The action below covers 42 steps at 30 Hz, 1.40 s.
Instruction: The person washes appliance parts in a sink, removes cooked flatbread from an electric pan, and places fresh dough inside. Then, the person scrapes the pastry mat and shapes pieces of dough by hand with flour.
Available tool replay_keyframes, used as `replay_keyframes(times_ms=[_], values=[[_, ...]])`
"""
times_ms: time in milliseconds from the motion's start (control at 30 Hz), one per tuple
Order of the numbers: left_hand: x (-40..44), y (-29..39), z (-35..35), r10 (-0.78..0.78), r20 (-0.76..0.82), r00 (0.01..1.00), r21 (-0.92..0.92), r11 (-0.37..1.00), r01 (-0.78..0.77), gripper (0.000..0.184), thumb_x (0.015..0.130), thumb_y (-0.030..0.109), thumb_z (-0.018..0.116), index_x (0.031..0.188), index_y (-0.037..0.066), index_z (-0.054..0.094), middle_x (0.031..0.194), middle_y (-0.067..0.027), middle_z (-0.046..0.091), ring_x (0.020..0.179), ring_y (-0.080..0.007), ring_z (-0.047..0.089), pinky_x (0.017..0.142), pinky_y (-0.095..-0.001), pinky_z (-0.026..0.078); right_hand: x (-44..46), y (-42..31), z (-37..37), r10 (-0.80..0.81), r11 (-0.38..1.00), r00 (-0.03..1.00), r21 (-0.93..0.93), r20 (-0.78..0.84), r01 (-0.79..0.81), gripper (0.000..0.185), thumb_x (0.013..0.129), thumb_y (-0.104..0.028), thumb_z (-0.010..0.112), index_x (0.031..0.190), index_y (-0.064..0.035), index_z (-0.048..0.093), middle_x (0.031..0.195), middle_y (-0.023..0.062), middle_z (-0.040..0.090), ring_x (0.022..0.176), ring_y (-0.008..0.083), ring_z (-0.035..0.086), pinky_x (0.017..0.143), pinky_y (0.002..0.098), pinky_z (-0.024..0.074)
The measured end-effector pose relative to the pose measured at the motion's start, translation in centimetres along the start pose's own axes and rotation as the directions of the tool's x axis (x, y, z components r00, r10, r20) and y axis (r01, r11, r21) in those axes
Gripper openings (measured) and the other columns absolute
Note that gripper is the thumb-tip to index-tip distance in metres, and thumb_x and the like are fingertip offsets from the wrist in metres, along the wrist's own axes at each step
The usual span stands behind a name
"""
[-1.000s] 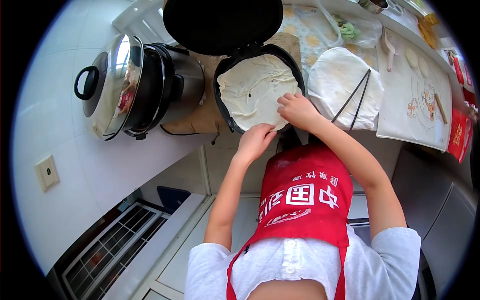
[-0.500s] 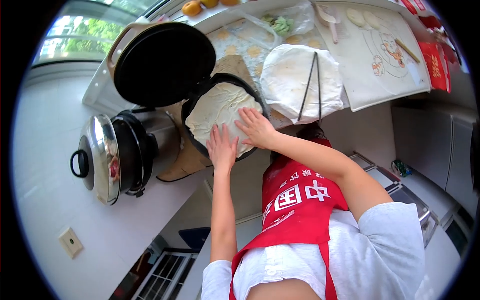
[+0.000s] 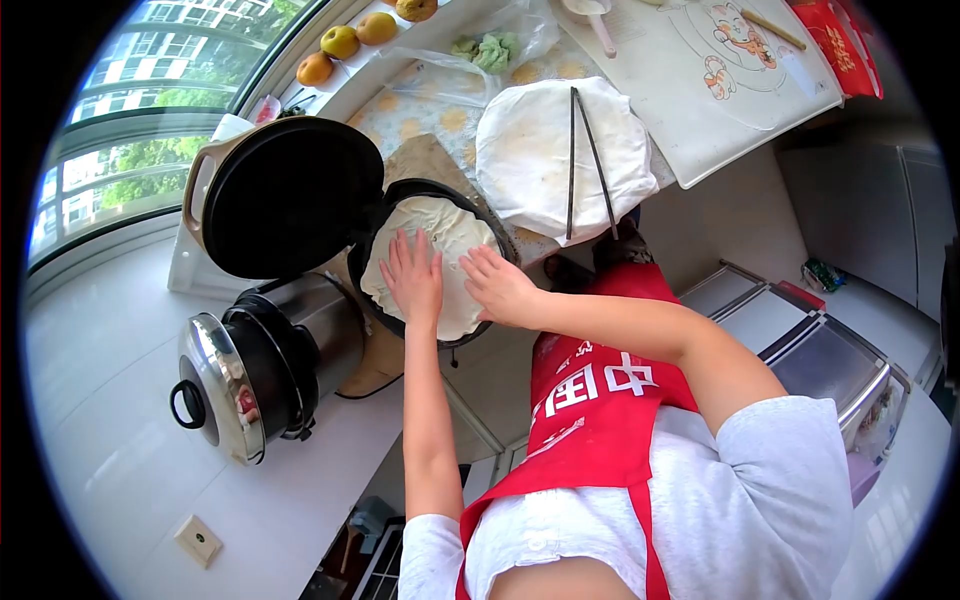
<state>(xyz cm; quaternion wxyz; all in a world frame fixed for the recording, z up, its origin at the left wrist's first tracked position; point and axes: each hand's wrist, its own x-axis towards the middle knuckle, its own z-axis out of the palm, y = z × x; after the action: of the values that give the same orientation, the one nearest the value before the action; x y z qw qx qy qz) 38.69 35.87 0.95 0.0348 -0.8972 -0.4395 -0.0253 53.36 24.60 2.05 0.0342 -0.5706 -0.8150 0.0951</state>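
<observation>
A thin sheet of pale dough [image 3: 440, 225] with a wrinkled surface lies in the round black electric griddle [image 3: 489, 222]. The griddle's lid [image 3: 290, 195] stands raised at the left. My left hand [image 3: 412, 278] lies flat on the left part of the dough, fingers spread and pointing away from me. On the right edge of the dough rests my right hand [image 3: 500, 288], its fingers stretched toward the left. Neither hand grips anything.
Right of the griddle, dark chopsticks [image 3: 590, 165] lie on a white cloth [image 3: 510, 150]. Beyond are a white board [image 3: 690, 130] with a cat drawing, a plastic bag [image 3: 490, 52] and fruit [image 3: 340, 42] on the sill. A lidded steel pot [image 3: 225, 390] stands left.
The view has shifted. My left hand has moved away from me, up the left part of the dough, and the two hands are farther apart.
</observation>
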Motion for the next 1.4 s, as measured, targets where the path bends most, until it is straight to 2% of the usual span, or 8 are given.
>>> replay_keyframes(times_ms=[167, 233, 367, 500, 767, 967, 1267, 1400], values=[[2.1, -0.6, 1.0, -0.063, 0.030, 0.998, 0.061, 0.996, 0.062, 0.050, 0.087, 0.034, 0.057, 0.133, 0.018, 0.045, 0.138, -0.0077, 0.044, 0.130, -0.0260, 0.036, 0.106, -0.0511, 0.026, -1.4, 0.5, -0.9, -0.014, 0.999, 0.997, -0.047, 0.078, 0.017, 0.064, 0.076, -0.053, 0.059, 0.117, -0.0029, 0.058, 0.134, 0.0193, 0.045, 0.124, 0.0343, 0.040, 0.110, 0.0482, 0.0198], [2.2, -1.0, -0.1, -0.079, 0.005, 0.997, 0.058, 0.995, 0.079, 0.048, 0.087, 0.033, 0.058, 0.131, 0.018, 0.047, 0.136, -0.0066, 0.046, 0.128, -0.0252, 0.039, 0.105, -0.0500, 0.027, -1.7, 0.9, -1.7, -0.024, 0.997, 0.993, 0.072, -0.114, 0.033, 0.058, 0.076, -0.048, 0.063, 0.113, -0.0043, 0.059, 0.131, 0.0191, 0.047, 0.122, 0.0329, 0.042, 0.109, 0.0483, 0.0213], [4.9, -3.5, -11.2, -0.133, -0.459, 0.879, -0.140, 0.987, 0.076, 0.042, 0.081, 0.018, 0.065, 0.121, 0.010, 0.055, 0.120, -0.0113, 0.053, 0.111, -0.0284, 0.052, 0.092, -0.0407, 0.041, -3.6, 3.4, -4.9, 0.102, 0.952, 0.947, 0.305, -0.306, -0.005, 0.045, 0.074, -0.038, 0.068, 0.105, -0.0065, 0.059, 0.119, 0.0144, 0.053, 0.117, 0.0286, 0.045, 0.107, 0.0469, 0.0247], [12.2, -9.2, -20.1, -0.006, -0.710, 0.704, 0.055, 0.996, 0.064, 0.048, 0.088, 0.025, 0.059, 0.131, 0.010, 0.045, 0.127, -0.0150, 0.049, 0.122, -0.0319, 0.044, 0.101, -0.0434, 0.035, -5.0, 4.7, -8.0, 0.155, 0.948, 0.959, 0.309, -0.238, -0.077, 0.039, 0.078, -0.035, 0.066, 0.107, -0.0091, 0.059, 0.119, 0.0102, 0.053, 0.116, 0.0250, 0.047, 0.106, 0.0459, 0.0272], [21.1, -16.9, -21.0, -0.222, -0.235, 0.946, 0.224, 0.935, 0.275, 0.053, 0.095, 0.047, 0.035, 0.137, 0.015, 0.040, 0.134, -0.0100, 0.048, 0.126, -0.0280, 0.042, 0.105, -0.0441, 0.029, -9.3, 6.5, -11.8, 0.332, 0.853, 0.913, 0.489, -0.239, -0.182, 0.026, 0.082, -0.026, 0.063, 0.102, -0.0089, 0.061, 0.103, 0.0053, 0.061, 0.099, 0.0216, 0.058, 0.096, 0.0397, 0.0388], [22.6, -20.2, -21.2, -0.114, -0.185, 0.976, 0.156, 0.977, 0.144, 0.043, 0.096, 0.039, 0.036, 0.124, 0.012, 0.053, 0.122, -0.0109, 0.056, 0.115, -0.0306, 0.051, 0.096, -0.0384, 0.039, -12.7, 9.8, -12.0, 0.460, 0.814, 0.857, 0.495, -0.232, -0.303, 0.021, 0.082, -0.020, 0.063, 0.100, -0.0078, 0.062, 0.099, 0.0065, 0.064, 0.094, 0.0241, 0.060, 0.085, 0.0374, 0.0441], [5.2, -2.6, -28.4, -0.042, -0.177, 0.983, 0.024, 0.999, 0.046, 0.018, 0.087, 0.019, 0.058, 0.101, 0.008, 0.059, 0.090, -0.0101, 0.061, 0.082, -0.0301, 0.060, 0.069, -0.0391, 0.047, -13.0, 13.0, -14.4, 0.433, 0.764, 0.876, 0.602, -0.213, -0.231, 0.019, 0.083, -0.018, 0.062, 0.098, -0.0078, 0.062, 0.094, 0.0084, 0.065, 0.086, 0.0275, 0.062, 0.074, 0.0366, 0.0483], [-6.0, 7.6, -20.5, -0.047, 0.009, 0.999, -0.053, 0.997, 0.047, 0.020, 0.079, 0.017, 0.066, 0.096, 0.011, 0.058, 0.085, -0.0048, 0.058, 0.079, -0.0243, 0.058, 0.062, -0.0349, 0.047, -14.0, 16.9, -14.5, 0.357, 0.799, 0.894, 0.584, -0.270, -0.143, 0.020, 0.082, -0.021, 0.062, 0.097, -0.0086, 0.063, 0.090, 0.0094, 0.065, 0.084, 0.0281, 0.062, 0.072, 0.0382, 0.0492]])
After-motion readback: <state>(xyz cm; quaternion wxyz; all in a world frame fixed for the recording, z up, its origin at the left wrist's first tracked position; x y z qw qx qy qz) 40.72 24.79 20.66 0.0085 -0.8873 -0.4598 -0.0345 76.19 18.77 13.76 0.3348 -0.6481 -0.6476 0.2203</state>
